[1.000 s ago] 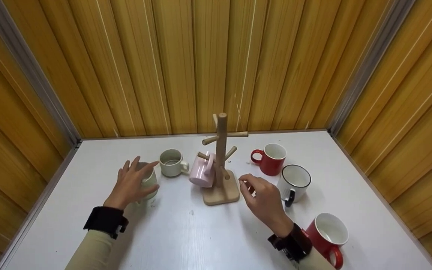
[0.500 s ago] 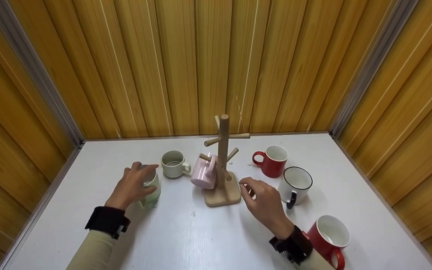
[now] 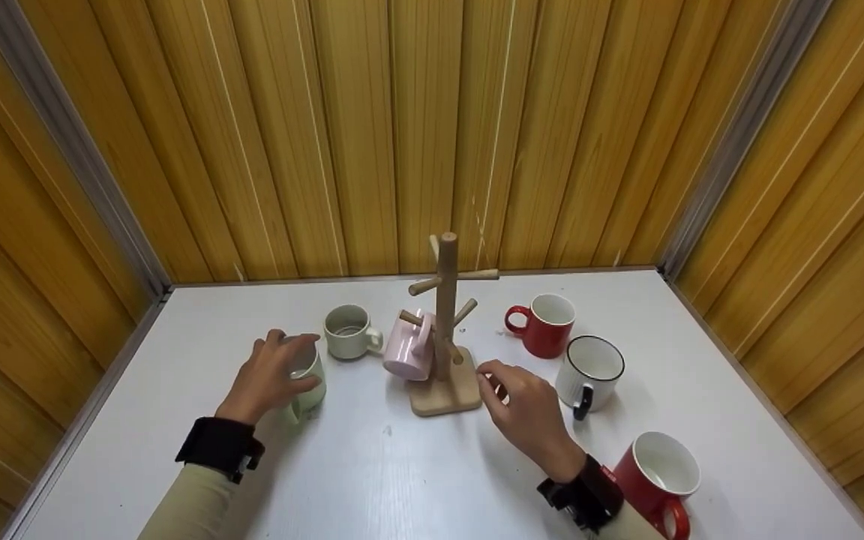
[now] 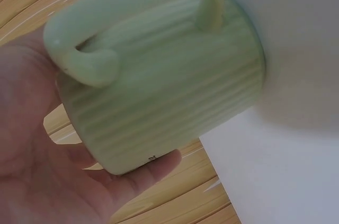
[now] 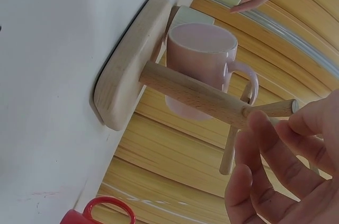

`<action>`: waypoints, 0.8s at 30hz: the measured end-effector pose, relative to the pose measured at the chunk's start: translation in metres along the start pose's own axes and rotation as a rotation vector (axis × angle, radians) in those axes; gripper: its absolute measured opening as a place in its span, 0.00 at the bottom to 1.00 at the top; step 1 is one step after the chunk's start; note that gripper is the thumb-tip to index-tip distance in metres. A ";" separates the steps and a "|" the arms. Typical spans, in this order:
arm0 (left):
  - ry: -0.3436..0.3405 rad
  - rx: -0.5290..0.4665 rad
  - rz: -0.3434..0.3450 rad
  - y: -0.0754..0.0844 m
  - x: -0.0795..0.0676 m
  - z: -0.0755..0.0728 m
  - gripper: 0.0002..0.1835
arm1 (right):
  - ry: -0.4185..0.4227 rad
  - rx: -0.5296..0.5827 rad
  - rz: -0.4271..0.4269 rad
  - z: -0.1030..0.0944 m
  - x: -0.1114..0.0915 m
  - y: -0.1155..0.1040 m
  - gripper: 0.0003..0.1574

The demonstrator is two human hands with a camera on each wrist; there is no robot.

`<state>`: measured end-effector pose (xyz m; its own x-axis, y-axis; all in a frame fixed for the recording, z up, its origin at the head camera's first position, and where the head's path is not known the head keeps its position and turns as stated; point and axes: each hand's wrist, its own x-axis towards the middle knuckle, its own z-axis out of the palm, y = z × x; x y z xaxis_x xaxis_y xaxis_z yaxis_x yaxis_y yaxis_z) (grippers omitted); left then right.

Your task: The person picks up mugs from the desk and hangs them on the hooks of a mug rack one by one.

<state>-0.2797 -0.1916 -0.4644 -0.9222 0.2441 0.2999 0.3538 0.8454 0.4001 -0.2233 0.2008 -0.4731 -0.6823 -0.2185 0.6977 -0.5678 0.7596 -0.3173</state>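
My left hand (image 3: 263, 379) grips a ribbed light green mug (image 3: 313, 388) near its rim, thumb on one side and fingers on the other. In the left wrist view the mug's handle (image 4: 132, 4) faces the camera and its base is at the white table. A wooden mug tree (image 3: 445, 300) stands mid-table, with a pink mug (image 3: 408, 349) hung tilted by its handle on a lower left peg. To the right of the tree, my right hand (image 3: 526, 409) hovers with loosely bent fingers (image 5: 275, 155), holding nothing.
Behind the green mug stands a grey-green cup (image 3: 347, 334). On the right are a red mug (image 3: 546, 334), a white mug (image 3: 589, 371) with black rim and handle, and another red mug (image 3: 649, 480) beside my right wrist. Wood-patterned walls (image 3: 417, 135) enclose the table.
The green mug has shifted slightly right in my left hand, and its handle has come more into view toward the front. My right hand stays about where it was.
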 end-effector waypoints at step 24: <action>0.044 0.003 -0.029 0.010 -0.004 0.007 0.32 | -0.013 0.033 0.010 0.005 -0.005 -0.002 0.05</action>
<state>-0.2739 -0.1810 -0.4681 -0.9241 0.1985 0.3265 0.3269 0.8531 0.4067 -0.2212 0.1975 -0.4793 -0.6935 -0.2195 0.6862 -0.5760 0.7410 -0.3451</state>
